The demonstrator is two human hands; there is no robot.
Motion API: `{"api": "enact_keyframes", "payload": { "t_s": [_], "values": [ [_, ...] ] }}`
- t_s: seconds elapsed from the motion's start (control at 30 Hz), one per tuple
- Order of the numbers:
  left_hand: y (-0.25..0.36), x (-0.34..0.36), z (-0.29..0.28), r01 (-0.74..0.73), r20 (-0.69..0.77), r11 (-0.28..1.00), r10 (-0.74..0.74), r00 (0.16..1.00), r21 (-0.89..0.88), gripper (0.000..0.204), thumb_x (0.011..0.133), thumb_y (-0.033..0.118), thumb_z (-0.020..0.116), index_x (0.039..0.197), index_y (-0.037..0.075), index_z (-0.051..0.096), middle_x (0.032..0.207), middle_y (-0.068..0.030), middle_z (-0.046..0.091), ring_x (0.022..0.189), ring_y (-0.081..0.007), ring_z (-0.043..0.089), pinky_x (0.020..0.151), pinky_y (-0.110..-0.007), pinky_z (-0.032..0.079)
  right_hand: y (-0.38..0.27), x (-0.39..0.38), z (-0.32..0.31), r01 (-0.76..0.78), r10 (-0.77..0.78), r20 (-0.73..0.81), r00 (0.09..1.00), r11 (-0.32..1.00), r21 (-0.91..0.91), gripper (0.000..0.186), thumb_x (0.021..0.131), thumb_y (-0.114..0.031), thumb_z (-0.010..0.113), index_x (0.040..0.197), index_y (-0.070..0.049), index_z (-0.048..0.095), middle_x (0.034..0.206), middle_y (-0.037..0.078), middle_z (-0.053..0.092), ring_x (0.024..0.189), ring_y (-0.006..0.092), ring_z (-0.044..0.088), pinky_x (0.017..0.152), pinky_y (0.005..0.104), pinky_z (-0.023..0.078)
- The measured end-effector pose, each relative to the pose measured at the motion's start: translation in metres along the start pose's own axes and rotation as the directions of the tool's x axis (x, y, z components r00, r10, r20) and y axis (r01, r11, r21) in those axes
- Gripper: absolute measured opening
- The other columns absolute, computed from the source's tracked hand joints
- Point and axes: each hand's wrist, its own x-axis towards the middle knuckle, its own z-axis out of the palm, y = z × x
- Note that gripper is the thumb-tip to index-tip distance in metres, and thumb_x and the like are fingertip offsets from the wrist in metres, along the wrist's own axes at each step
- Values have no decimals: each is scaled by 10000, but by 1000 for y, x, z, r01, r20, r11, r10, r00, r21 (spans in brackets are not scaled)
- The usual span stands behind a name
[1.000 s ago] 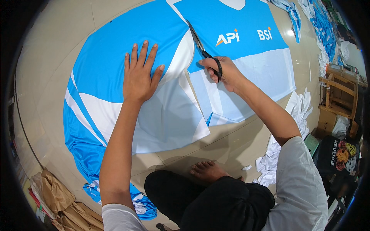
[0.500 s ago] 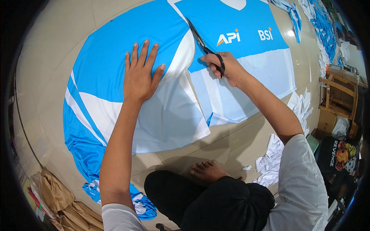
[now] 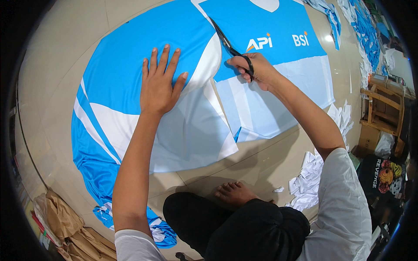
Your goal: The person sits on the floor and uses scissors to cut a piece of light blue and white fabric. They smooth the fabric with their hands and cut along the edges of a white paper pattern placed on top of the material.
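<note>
A large blue and white printed fabric sheet (image 3: pixel 143 78) lies spread on the tiled floor, its near part folded over or showing a pale underside. My left hand (image 3: pixel 162 85) rests flat on it with the fingers stretched out. Black-handled scissors (image 3: pixel 224 40) are gripped in my right hand (image 3: pixel 257 71), blades aimed at the far side along a white curved band (image 3: pixel 208 61). A cut gap runs from the near edge of the fabric up to the scissors. Right of the gap lies a blue panel (image 3: pixel 287 26) with printed lettering.
White fabric scraps (image 3: pixel 307 180) are heaped to the right of my bare foot (image 3: pixel 235 193). Blue and white cloth (image 3: pixel 365 39) is piled at the far right, near a wooden stool (image 3: pixel 383 106). Brown paper (image 3: pixel 65 213) lies at the lower left. A dark printed bag (image 3: pixel 381 176) sits at the right.
My right hand and the scissors have shifted slightly toward the far side, and the blades look closer together. The left hand stays flat in nearly the same spot.
</note>
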Motion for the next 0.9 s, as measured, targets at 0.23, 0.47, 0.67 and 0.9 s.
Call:
{"api": "enact_keyframes", "payload": {
  "t_s": [0.23,0.47,0.67,0.9],
  "values": [
    [0,0,0,-1,2,1000,1,1000,4,654,1140,618,401,1708,296,431,1807,-51,327,1690,-335,208,1385,-558,114,-15,5,3,1,-1,-34,999,1000,5,319,865,-302,864,737,-136,623,628,-23,554,492,81,479,470,261,338],
    [0,0,1,-2,-5,1000,2,1000,-1,656,1138,619,405,1711,299,427,1808,-49,326,1691,-333,208,1384,-560,113,-18,13,2,19,-20,-45,999,1000,-20,307,859,-312,870,756,-123,652,642,-22,572,504,78,494,474,248,344],
    [-1,0,3,-2,-14,1000,2,1000,4,655,1136,618,412,1706,297,436,1803,-51,338,1691,-331,210,1382,-566,117,-15,18,-3,41,-43,-37,998,997,-59,297,857,-298,871,763,-117,655,658,-21,572,523,79,483,485,256,339],
    [-1,0,1,-9,-21,1000,9,1000,-6,651,1135,601,434,1702,282,448,1798,-61,348,1689,-342,216,1380,-571,119,-29,23,-1,31,-32,-26,999,998,-52,306,847,-341,866,785,-130,653,650,-37,565,507,66,478,478,232,347]
  ]
}}
